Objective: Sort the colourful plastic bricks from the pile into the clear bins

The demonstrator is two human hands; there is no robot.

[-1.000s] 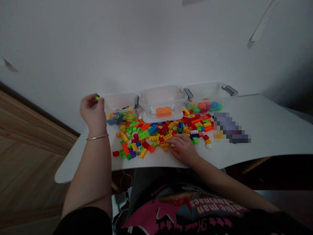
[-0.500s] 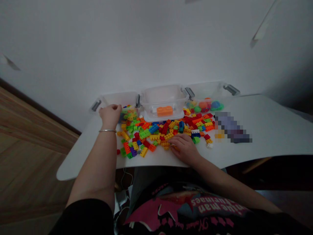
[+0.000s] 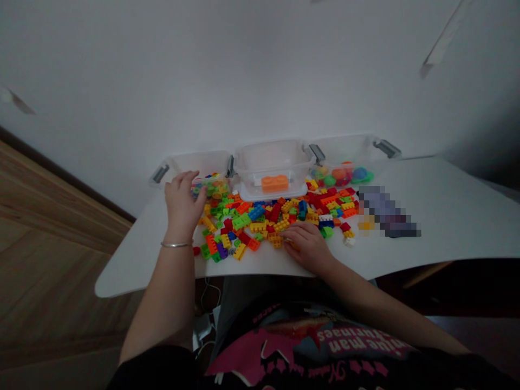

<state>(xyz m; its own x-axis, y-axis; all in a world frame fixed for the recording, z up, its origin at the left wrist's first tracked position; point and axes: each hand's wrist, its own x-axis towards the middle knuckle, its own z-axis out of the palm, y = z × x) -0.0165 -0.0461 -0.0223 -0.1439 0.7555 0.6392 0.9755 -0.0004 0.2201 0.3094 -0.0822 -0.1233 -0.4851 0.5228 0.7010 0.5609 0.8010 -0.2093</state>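
My left hand (image 3: 181, 203) is raised over the front of the left clear box (image 3: 173, 161), its thumb and fingers apart with nothing between them. Inside that box lie several small colourful pieces (image 3: 215, 188). My right hand (image 3: 309, 246) rests at the near edge of a heap of toy building bricks (image 3: 257, 212). Its fingers are curled over a yellow brick (image 3: 293, 245), mostly hidden under the hand. Just left of those fingertips a yellow-orange brick (image 3: 275, 240) lies on the white table (image 3: 439, 216).
A middle clear box (image 3: 272, 154) stands against the wall, with a large orange brick (image 3: 274, 183) showing at its front. The right clear box (image 3: 349, 145) holds several colourful round pieces (image 3: 341, 174). A blurred-out flat object (image 3: 385, 211) lies right of the heap.
My left hand has opened from a closed pinch above the left box and drawn back slightly towards me. My right hand has stayed in place on the bricks.
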